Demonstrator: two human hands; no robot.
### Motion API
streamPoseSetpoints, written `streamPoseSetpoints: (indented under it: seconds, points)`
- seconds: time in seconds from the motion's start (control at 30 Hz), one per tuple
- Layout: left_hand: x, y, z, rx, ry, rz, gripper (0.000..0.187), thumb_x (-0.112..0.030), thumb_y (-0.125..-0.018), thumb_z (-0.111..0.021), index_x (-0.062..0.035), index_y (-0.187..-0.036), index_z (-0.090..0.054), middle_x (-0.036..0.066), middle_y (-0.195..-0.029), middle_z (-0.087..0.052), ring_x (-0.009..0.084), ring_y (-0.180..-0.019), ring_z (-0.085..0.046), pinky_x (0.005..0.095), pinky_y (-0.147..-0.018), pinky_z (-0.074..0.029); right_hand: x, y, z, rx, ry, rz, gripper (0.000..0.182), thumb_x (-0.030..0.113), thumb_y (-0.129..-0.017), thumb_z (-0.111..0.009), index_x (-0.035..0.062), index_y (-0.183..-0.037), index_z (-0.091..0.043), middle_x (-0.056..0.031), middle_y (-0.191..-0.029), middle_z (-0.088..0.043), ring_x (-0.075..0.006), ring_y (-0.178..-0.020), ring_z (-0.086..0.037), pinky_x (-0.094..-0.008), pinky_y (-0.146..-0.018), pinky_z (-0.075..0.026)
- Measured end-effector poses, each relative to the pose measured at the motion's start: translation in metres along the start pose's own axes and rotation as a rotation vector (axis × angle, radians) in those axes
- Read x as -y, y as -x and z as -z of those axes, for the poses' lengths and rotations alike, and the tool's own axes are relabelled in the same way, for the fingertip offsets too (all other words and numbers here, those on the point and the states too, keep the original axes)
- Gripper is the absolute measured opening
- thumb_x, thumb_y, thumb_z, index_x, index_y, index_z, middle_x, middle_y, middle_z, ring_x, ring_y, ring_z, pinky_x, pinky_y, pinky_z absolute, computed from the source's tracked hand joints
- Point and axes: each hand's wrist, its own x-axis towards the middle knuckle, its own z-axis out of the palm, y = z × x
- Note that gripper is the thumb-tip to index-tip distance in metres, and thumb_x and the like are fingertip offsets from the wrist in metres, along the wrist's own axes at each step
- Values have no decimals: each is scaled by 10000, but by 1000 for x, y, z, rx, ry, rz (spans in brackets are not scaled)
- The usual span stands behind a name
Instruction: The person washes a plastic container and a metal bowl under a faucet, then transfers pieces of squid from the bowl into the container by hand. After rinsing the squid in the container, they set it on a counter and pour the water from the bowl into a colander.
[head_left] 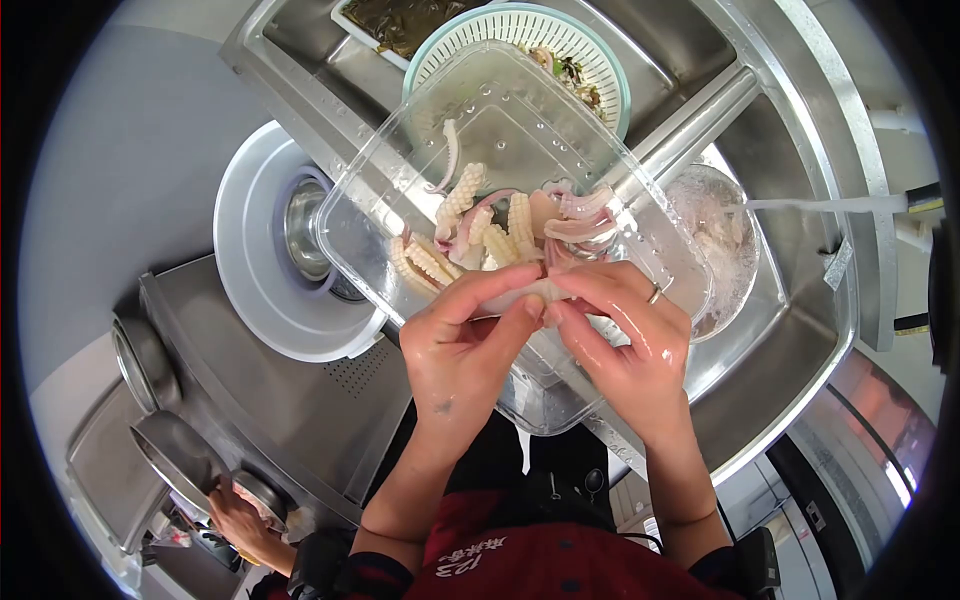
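Both hands meet above the near side of a clear plastic tub (340,190). My left hand (462,345) pinches a pale piece of squid (532,290) between thumb and fingers. From the other side, my right hand (632,340) grips the same piece with its fingertips; a ring is on one finger. The fingers hide much of the piece. Just beyond the hands, inside the tub, lie several scored white squid pieces (460,200) and pinkish tentacles (583,225).
The tub rests across the divider of a steel sink (760,400). A water stream (820,204) runs into a clear bowl (735,290). Behind the tub is a colander (425,60) with scraps. White basins (245,280) stand left. Another person's hand (240,520) is near metal pans at lower left.
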Motion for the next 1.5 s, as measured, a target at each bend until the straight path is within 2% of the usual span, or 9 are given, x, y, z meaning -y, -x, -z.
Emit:
streamPoseSetpoints:
  seconds: [0.43, 0.57, 0.63, 0.77, 0.97, 1.1, 1.2, 1.37, 1.5]
  points:
    - [20, -34, 36, -239, 259, 44, 202, -13, -764, -539, 45, -957, -559, 95, -777, -595, 125, -676, -577, 226, -632, -480, -28, -12, 20, -206, -1199, -746, 164, -2, -768, -513, -56, -922, -533, -132, -843, -586, -179, -745, -595, -252, -682, -510]
    - [18, -50, 41, -259, -100, 23, 210, -29, -763, -539, 27, -964, -562, 94, -743, -596, 127, -668, -580, 227, -629, -460, -11, -76, 44, -283, -1068, -191, 179, 22, -770, -521, -70, -923, -525, -142, -841, -585, -183, -779, -592, -239, -723, -492]
    - [19, -58, 47, -230, -316, 18, 217, -31, -755, -542, 15, -967, -564, 105, -735, -598, 143, -663, -585, 238, -620, -456, -25, -125, 50, -364, -607, -21, 217, 48, -759, -544, -31, -961, -534, -141, -882, -584, -210, -841, -577, -280, -760, -471]
    - [27, -77, 55, -142, -835, -292, 239, -34, -705, -560, -9, -942, -567, 136, -871, -573, 248, -779, -556, 308, -702, -431, -148, -176, 35, 285, 948, 162, 362, 236, -718, -595, 52, -1025, -540, -139, -1024, -560, -246, -965, -529, -332, -835, -405]
    - [29, -61, 38, 29, -908, -466, 291, -22, -666, -587, -35, -955, -562, 107, -987, -518, 295, -943, -461, 358, -801, -390, -79, -144, 49, -149, 178, 13, 222, 200, -753, -545, 57, -920, -577, -22, -803, -604, -92, -735, -530, -232, -676, -406]
    - [37, -56, 24, 343, -1025, -512, 339, -22, -690, -579, -63, -1024, -548, 109, -1125, -455, 270, -970, -467, 349, -819, -392, -20, -69, 35, 618, 252, -232, 182, 182, -765, -520, 25, -855, -543, -111, -719, -568, -221, -697, -555, -308, -619, -432]
    - [33, -63, 29, 90, -945, -399, 358, -36, -704, -577, -68, -1058, -532, 112, -1155, -431, 254, -979, -469, 332, -802, -404, -28, -38, 26, 949, 455, -270, 180, 176, -766, -514, 22, -858, -508, -161, -787, -548, -314, -731, -540, -374, -615, -432]
    - [20, -61, 49, -102, -942, -609, 311, -38, -732, -551, -40, -1042, -530, 112, -1070, -503, 226, -924, -507, 267, -714, -431, -53, -36, 8, 470, 454, 30, 232, 184, -763, -523, 40, -943, -494, -149, -948, -531, -323, -801, -538, -374, -702, -433]
    - [16, -58, 50, -83, -878, -373, 274, -29, -699, -576, -19, -972, -548, 113, -988, -532, 243, -843, -532, 323, -715, -425, -48, -34, 14, 144, 343, 142, 233, 134, -757, -536, 45, -972, -526, -125, -1016, -528, -285, -894, -522, -314, -814, -402]
